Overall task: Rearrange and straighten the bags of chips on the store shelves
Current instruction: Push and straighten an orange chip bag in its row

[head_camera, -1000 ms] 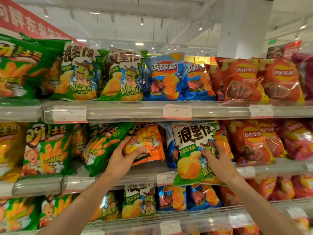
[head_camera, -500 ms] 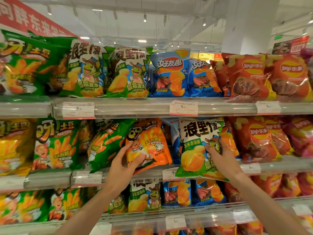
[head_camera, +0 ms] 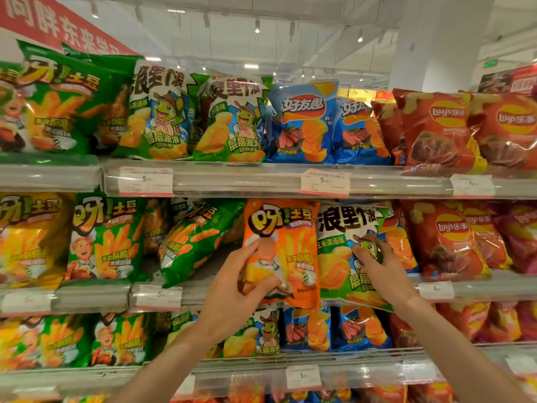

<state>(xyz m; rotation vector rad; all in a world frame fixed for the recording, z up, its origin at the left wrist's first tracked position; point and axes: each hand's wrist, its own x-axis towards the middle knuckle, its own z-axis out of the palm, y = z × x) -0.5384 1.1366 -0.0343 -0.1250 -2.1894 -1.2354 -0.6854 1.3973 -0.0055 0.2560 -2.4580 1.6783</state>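
Observation:
My left hand (head_camera: 235, 289) grips an orange chip bag (head_camera: 293, 245) by its lower left, holding it upright at the front of the middle shelf (head_camera: 476, 292). Right beside it stands a white-and-green frog chip bag (head_camera: 340, 251), and my right hand (head_camera: 377, 263) holds its right side with fingers curled over the front. A green fries bag (head_camera: 191, 242) leans tilted to the left of the orange one, with a gap behind it.
The top shelf (head_camera: 238, 181) carries green, blue and red Lay's bags (head_camera: 436, 129) in rows. Red bags fill the right of the middle shelf, yellow and green bags (head_camera: 104, 239) the left. The lower shelf (head_camera: 348, 370) holds more bags. Price tags (head_camera: 325, 183) line the rails.
My left hand has lifted the orange bag out from behind the green fries bag, turned it upright and brought it forward next to the frog bag. The right hand stays on the frog bag.

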